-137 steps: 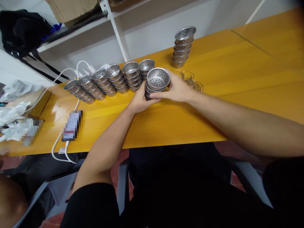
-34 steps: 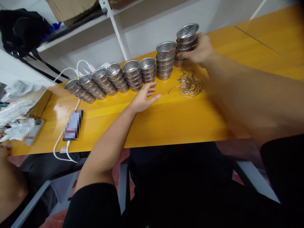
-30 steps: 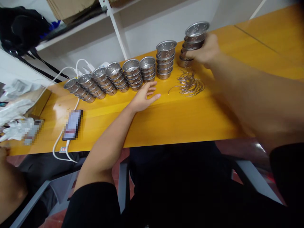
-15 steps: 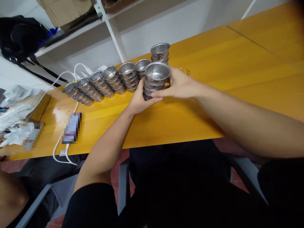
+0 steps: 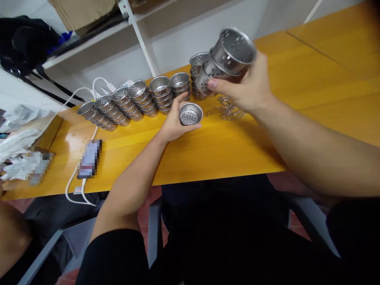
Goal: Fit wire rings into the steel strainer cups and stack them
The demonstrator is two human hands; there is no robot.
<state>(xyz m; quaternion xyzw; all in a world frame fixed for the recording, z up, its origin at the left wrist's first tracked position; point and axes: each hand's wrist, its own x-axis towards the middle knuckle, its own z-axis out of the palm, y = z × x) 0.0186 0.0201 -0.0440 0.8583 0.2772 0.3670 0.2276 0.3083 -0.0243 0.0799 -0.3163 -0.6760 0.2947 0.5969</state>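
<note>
My right hand (image 5: 246, 89) grips a tilted stack of perforated metal cups (image 5: 227, 59), lifted above the yellow table (image 5: 225, 150). My left hand (image 5: 173, 124) rests on the table, its fingers curled round a single perforated metal cup (image 5: 190, 114) that stands on the tabletop. Behind it a row of stacked metal cups (image 5: 136, 101) runs to the left along the table's far edge, with a taller stack (image 5: 196, 75) partly hidden behind the lifted one. A heap of thin wire rings (image 5: 227, 111) lies just under my right hand.
A phone (image 5: 89, 158) lies on the table at the left, with a white cable (image 5: 71, 180) looping past it. White gloves and paper (image 5: 18, 146) sit at the far left. A white shelf frame (image 5: 139, 35) stands behind the table. Another person's arm (image 5: 12, 241) shows at bottom left.
My right hand has lifted the stack up and to the right, tilting it. One cup has stayed on the table in my left hand. The wire rings show again.
</note>
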